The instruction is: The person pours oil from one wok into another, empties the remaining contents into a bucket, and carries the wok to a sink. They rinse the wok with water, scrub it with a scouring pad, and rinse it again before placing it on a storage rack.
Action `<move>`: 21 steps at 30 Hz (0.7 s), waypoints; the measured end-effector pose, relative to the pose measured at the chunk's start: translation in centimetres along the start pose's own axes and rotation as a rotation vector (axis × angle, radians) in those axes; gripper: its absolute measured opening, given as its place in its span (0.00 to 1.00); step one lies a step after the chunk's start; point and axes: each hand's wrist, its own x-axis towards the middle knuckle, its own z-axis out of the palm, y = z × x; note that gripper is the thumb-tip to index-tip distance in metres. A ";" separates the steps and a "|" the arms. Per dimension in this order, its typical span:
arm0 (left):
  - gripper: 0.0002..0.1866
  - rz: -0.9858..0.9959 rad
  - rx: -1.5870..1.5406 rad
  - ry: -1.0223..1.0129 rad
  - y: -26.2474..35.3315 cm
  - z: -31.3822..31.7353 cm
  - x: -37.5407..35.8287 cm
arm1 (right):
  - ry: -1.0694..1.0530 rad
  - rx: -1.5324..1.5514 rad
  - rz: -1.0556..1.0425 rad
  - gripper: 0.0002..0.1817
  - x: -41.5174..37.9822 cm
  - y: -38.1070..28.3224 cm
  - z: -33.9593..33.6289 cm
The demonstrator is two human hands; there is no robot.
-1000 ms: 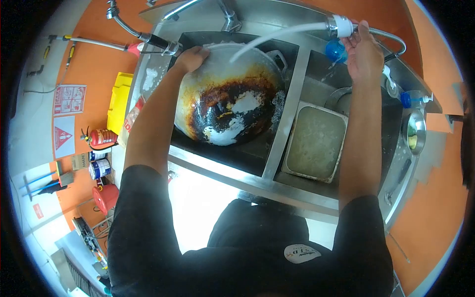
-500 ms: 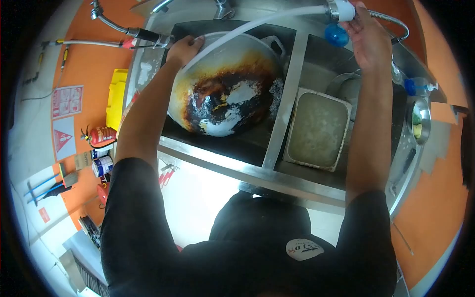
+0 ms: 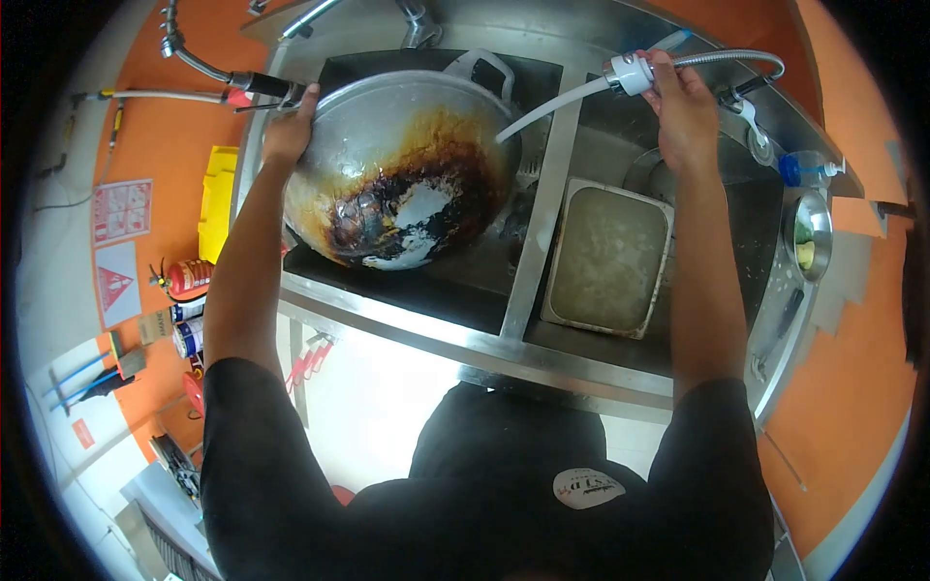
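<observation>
A large metal pot (image 3: pixel 378 126) with brown and black burn marks lies tilted in the left sink basin, its outside facing up. My left hand (image 3: pixel 291 131) is closed on its upper left rim. My right hand (image 3: pixel 686 111) grips a white spray head (image 3: pixel 630 74) above the divider and right basin. From the head a white stream of water (image 3: pixel 557 105) runs left onto the pot's right side. A flexible metal hose (image 3: pixel 746 55) leads from the head to the right.
In the right basin stands a rectangular tray (image 3: pixel 610 259) of cloudy liquid, with a round metal vessel behind it. A small metal bowl (image 3: pixel 809 232), a knife (image 3: pixel 790 315) and a blue bottle (image 3: pixel 804 168) lie along the right ledge. A faucet (image 3: pixel 418 24) rises behind the left basin.
The pot has turned and shifted left with my left hand. My right hand and the spray head have moved left and lower, and the stream now lands on the pot's right side.
</observation>
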 end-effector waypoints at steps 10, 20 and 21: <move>0.52 -0.076 0.053 0.088 4.2 -6.2 -6.8 | 0.009 0.272 -0.053 0.17 -0.5 -1.8 2.3; 0.48 0.055 0.165 0.148 5.0 -3.8 -5.7 | 0.071 0.409 0.017 0.13 -1.2 -6.0 3.6; 0.47 -0.034 0.070 0.150 6.2 -4.6 -6.7 | 0.073 0.469 0.020 0.12 -1.5 -6.2 3.7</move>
